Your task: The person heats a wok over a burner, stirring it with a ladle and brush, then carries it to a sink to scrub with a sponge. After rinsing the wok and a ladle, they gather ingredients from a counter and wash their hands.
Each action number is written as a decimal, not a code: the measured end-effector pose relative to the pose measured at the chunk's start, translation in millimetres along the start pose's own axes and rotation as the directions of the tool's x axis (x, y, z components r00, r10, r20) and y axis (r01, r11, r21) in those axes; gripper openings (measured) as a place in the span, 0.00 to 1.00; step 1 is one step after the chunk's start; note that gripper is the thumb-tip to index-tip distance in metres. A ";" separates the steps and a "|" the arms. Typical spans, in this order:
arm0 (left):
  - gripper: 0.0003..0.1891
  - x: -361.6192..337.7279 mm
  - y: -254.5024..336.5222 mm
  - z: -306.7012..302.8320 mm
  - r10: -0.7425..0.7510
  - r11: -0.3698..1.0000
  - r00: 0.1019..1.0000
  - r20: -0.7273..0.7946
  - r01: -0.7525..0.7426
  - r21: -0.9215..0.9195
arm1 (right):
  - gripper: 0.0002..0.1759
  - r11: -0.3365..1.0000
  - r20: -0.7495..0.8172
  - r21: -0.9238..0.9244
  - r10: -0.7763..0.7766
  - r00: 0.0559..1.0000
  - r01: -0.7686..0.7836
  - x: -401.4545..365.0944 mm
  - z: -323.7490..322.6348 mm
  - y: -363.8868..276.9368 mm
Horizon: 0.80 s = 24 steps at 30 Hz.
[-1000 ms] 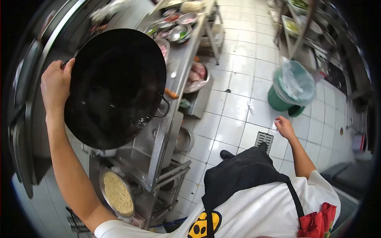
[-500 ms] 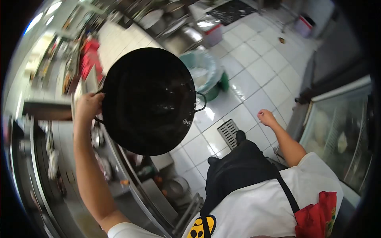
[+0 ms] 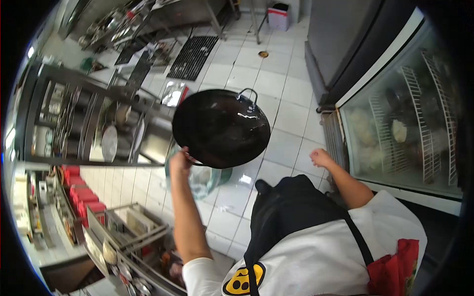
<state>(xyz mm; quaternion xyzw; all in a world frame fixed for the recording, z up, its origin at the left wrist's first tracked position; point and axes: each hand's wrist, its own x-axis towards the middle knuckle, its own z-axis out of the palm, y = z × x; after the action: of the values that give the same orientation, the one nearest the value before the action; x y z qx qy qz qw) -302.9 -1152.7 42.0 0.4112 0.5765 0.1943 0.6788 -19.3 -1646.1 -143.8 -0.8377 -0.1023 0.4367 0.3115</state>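
Observation:
A large black wok [image 3: 222, 129] with two loop handles hangs in the air ahead of my body, its dark inside facing me. My left hand [image 3: 179, 160] grips the handle at its lower left edge, arm stretched out. The other handle sticks up at the wok's upper right. My right hand [image 3: 321, 157] is away from the wok, over the tiled floor, with its fingers curled in and nothing visible in them.
Behind the wok stands a bin with a clear liner [image 3: 201, 181]. To the right is a glass-door fridge [image 3: 395, 128]. A metal shelf rack [image 3: 91, 118] stands left. A black floor mat [image 3: 193, 57] and a small bin [image 3: 278, 18] are farther off.
The view has turned right. The wok, still in my left hand, has shifted right in view and tilted, its free handle now toward the top. The fridge shows more fully.

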 end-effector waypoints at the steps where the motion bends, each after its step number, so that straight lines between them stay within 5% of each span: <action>1: 0.11 26.4 -15.8 26.1 -0.063 0.991 0.996 0.057 0.069 -0.115 | 0.11 0.990 -0.036 0.118 0.082 0.996 -0.078 -5.6 -7.6 8.1; 3: 0.11 40.9 -28.8 82.8 -0.057 0.979 0.995 0.079 0.071 -0.193 | 0.10 0.942 -0.071 0.302 0.176 0.982 -0.147 -15.5 -23.6 26.9; 4: 0.11 76.1 -40.4 98.8 -0.109 0.973 0.993 0.054 0.117 -0.197 | 0.11 0.938 -0.108 0.335 0.137 0.985 -0.094 -7.4 -26.6 60.3; 7: 0.10 119.3 -37.2 157.6 -0.185 0.938 0.982 -0.027 0.169 -0.302 | 0.10 0.892 -0.135 0.378 0.317 0.939 -0.247 -18.8 -32.2 92.0; 9: 0.11 143.0 -33.5 179.1 -0.243 0.886 0.970 0.006 0.225 -0.406 | 0.11 0.608 0.110 0.676 0.474 0.874 -0.415 -19.1 -34.2 120.0; 15: 0.12 190.4 18.2 220.0 -0.248 0.892 0.966 -0.073 0.198 -0.406 | 0.08 0.706 0.179 0.264 0.633 0.753 -0.657 66.5 -75.7 44.3; 18: 0.11 203.0 47.6 211.3 -0.217 0.885 0.972 -0.091 0.157 -0.438 | 0.07 0.743 0.487 0.549 0.090 0.869 -0.384 183.0 -131.6 79.5; 20: 0.12 207.7 69.8 204.0 -0.187 0.873 0.979 -0.078 0.129 -0.471 | 0.13 0.821 0.065 0.482 0.316 0.947 -0.307 236.5 -163.9 6.4; 22: 0.12 205.2 102.0 209.9 -0.143 0.862 0.986 -0.090 0.079 -0.501 | 0.12 0.870 -0.102 0.374 0.383 0.918 -0.322 274.3 -208.0 -98.5; 24: 0.12 201.8 136.1 216.2 -0.090 0.823 0.992 -0.089 0.023 -0.568 | 0.13 0.883 -0.143 0.399 0.326 0.934 -0.248 322.8 -238.3 -137.9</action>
<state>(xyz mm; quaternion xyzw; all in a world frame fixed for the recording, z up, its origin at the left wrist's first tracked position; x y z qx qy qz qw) -18.1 -996.3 22.1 0.1630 0.5422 0.3588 0.7421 377.1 -1497.8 -174.0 -0.8091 0.1414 0.4006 0.4060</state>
